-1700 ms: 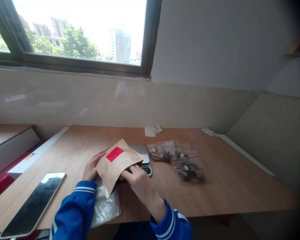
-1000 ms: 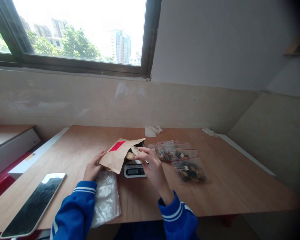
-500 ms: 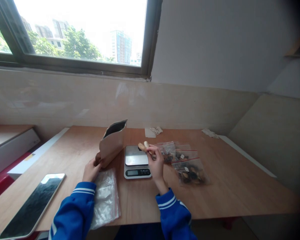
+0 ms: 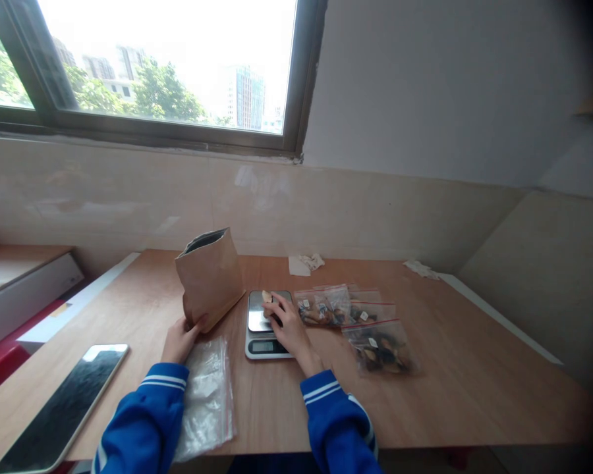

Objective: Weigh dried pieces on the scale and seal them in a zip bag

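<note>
My left hand (image 4: 182, 337) grips the lower corner of a brown kraft paper bag (image 4: 212, 280), which stands upright with its dark mouth open. Over the steel plate of a white digital kitchen scale (image 4: 254, 347), my right hand (image 4: 287, 324) has its fingers bent round pale tan dried pieces (image 4: 267, 297) that look like dried mushroom. The fingers partly cover them, and whether they rest on the plate is hard to see. Clear zip bags (image 4: 205, 401) lie flat beside my left forearm.
Right of the scale lie several filled zip bags, among them one with tan pieces (image 4: 321, 309) and one with dark brown pieces (image 4: 383, 349). A phone (image 4: 64, 408) lies at the left. Crumpled tissue (image 4: 311, 262) and white paper (image 4: 298, 266) lie by the wall.
My right hand has moved left and down with the tan pieces, from above the scale's right side to its plate. The paper bag has turned and shifted slightly left.
</note>
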`<state>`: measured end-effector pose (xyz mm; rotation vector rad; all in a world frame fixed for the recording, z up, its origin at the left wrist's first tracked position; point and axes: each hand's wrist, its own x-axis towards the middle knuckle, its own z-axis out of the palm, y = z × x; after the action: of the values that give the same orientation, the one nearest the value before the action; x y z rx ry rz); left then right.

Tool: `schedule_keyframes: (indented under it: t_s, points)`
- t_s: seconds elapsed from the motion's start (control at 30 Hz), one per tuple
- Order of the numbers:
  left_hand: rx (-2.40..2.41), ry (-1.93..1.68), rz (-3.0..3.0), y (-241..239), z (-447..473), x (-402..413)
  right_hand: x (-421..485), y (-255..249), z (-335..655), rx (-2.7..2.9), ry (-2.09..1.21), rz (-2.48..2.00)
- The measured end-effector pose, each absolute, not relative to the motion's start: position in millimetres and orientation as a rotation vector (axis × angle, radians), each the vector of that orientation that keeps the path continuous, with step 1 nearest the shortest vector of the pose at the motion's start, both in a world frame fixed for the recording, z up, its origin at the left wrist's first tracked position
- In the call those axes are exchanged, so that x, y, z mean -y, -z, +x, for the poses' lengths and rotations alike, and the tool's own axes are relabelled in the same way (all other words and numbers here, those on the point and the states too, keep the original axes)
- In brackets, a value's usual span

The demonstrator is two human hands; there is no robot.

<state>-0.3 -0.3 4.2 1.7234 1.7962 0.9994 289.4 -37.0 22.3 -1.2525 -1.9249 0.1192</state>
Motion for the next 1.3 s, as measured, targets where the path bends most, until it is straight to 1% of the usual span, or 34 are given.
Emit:
schedule_keyframes:
  t_s: [0.37, 0.63, 0.9, 1.3]
  points:
    - [-1.764, -1.020, 1.754, -7, 1, 3, 49, -18, 289, 1.965, -0.128, -1.252]
    - [-1.786, -0.997, 1.766, -7, 1, 2, 46, -5, 290, 1.783, -0.061, -1.282]
    - [-1.759, -1.009, 1.765, -1, 0, 1, 47, -5, 290, 1.698, -0.010, -1.377]
    - [-1.761, -0.982, 1.786, -6, 2, 5, 49, -7, 290, 1.655, -0.048, -1.282]
